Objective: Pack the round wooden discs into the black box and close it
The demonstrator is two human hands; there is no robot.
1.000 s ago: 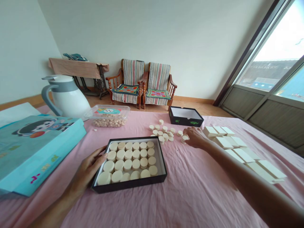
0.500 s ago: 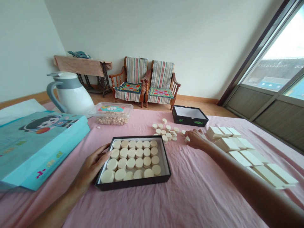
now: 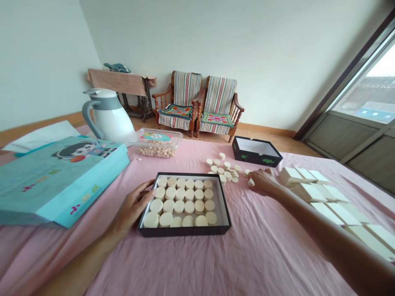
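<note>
A shallow black box (image 3: 184,231) with a white inside stands in front of me, holding rows of pale round wooden discs (image 3: 179,206). The box's right end has a bare strip of lining. My left hand (image 3: 135,206) grips the box's left wall, thumb over the rim and fingers along the outside. Beyond the box to the right, my right hand (image 3: 262,182) is closed on a wooden disc (image 3: 251,182), which shows at its fingertips. Just left of that hand lies a loose pile of discs (image 3: 227,175) on the pink cloth.
A black box lid (image 3: 257,158) lies behind the pile. Stacks of pale rectangular pieces (image 3: 327,193) spread along the right. A clear tub of small beige pieces (image 3: 156,151), a white jug (image 3: 112,123) and a turquoise carton (image 3: 70,197) stand on the left.
The whole view has shifted, so things sit further right in the picture. Both hands keep about the same places relative to the box and the pile.
</note>
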